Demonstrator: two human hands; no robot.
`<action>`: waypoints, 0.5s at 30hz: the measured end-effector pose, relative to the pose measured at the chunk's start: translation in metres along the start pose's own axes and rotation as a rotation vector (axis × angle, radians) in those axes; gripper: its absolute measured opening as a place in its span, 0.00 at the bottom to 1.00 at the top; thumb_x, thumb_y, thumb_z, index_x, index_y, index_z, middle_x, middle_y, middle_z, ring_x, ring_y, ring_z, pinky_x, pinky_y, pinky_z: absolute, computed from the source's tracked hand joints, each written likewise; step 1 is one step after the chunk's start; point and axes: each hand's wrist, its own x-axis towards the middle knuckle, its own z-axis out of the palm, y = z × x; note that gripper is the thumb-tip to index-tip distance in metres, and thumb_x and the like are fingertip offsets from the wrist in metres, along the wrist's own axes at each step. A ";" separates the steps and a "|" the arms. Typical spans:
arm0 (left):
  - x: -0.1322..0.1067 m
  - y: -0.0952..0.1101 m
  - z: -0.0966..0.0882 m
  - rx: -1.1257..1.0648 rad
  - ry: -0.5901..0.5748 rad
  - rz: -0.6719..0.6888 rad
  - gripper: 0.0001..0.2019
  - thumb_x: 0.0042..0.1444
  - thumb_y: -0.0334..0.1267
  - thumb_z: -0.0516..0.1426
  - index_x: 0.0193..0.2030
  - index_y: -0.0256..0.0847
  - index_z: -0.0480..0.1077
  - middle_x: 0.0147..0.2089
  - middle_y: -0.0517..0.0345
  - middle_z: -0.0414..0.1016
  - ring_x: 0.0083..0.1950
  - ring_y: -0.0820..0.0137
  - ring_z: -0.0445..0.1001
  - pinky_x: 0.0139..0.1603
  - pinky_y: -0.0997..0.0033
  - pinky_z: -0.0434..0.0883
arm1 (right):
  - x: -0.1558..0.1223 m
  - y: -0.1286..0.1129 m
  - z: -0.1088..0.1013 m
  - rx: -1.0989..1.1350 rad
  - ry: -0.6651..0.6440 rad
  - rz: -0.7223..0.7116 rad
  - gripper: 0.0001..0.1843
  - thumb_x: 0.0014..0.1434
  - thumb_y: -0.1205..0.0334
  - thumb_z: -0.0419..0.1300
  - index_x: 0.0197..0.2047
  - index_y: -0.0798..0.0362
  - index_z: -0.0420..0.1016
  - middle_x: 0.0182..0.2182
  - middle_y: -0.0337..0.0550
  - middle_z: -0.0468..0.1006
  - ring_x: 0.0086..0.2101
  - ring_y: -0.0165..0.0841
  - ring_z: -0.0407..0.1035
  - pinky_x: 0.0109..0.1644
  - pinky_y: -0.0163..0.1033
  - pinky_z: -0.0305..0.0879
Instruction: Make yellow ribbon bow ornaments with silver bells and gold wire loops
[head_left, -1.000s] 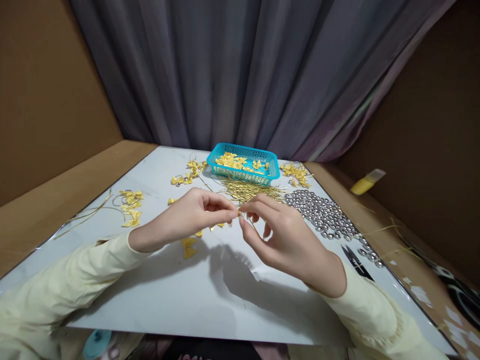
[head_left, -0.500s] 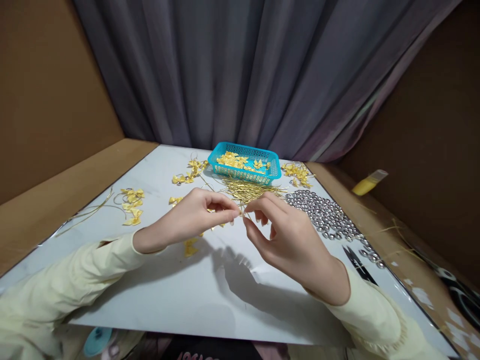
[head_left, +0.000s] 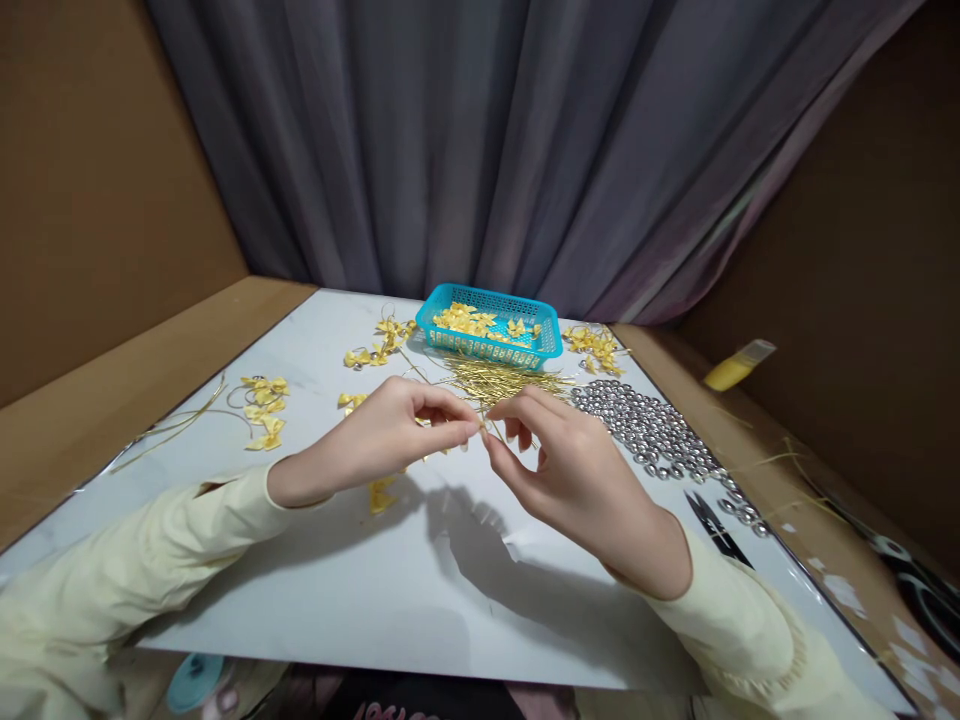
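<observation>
Above white board [head_left: 337, 600], left hand [head_left: 375, 440], right hand [head_left: 577, 475] still pinching gold wire [head_left: 487, 431], barely shifted

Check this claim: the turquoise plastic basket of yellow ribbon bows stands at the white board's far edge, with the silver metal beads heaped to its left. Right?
No: the head view shows the silver metal beads heaped to the right of the turquoise plastic basket, not left.

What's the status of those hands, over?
Left hand and right hand both pinched on one pin, above the board. Beads to the right, pin pile ahead. Nothing blocking.
</observation>
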 end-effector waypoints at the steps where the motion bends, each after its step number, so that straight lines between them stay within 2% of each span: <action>1: 0.000 0.000 0.000 0.001 0.003 0.005 0.08 0.54 0.38 0.56 0.34 0.39 0.76 0.33 0.59 0.77 0.32 0.72 0.70 0.30 0.76 0.64 | 0.000 0.000 0.001 0.003 -0.010 0.002 0.06 0.57 0.65 0.54 0.36 0.58 0.71 0.30 0.44 0.73 0.27 0.31 0.66 0.29 0.35 0.60; 5: 0.000 -0.001 0.000 0.016 0.017 0.014 0.08 0.54 0.38 0.56 0.35 0.39 0.76 0.34 0.58 0.77 0.33 0.71 0.71 0.31 0.75 0.65 | -0.001 0.000 0.003 -0.034 0.016 -0.009 0.06 0.57 0.66 0.54 0.37 0.57 0.69 0.32 0.45 0.73 0.28 0.31 0.67 0.29 0.35 0.60; 9: -0.001 -0.001 0.000 0.030 0.024 0.010 0.08 0.54 0.37 0.56 0.35 0.39 0.76 0.33 0.59 0.77 0.32 0.72 0.70 0.30 0.76 0.64 | -0.001 -0.002 0.005 -0.075 0.083 -0.020 0.05 0.56 0.68 0.55 0.37 0.58 0.66 0.29 0.44 0.72 0.26 0.30 0.65 0.27 0.34 0.58; 15: -0.001 -0.002 0.000 0.009 0.029 0.004 0.08 0.54 0.39 0.56 0.35 0.39 0.76 0.34 0.59 0.77 0.33 0.72 0.71 0.30 0.76 0.65 | -0.003 -0.001 0.005 -0.096 0.062 -0.010 0.03 0.56 0.68 0.55 0.35 0.57 0.67 0.25 0.40 0.70 0.23 0.29 0.63 0.25 0.34 0.55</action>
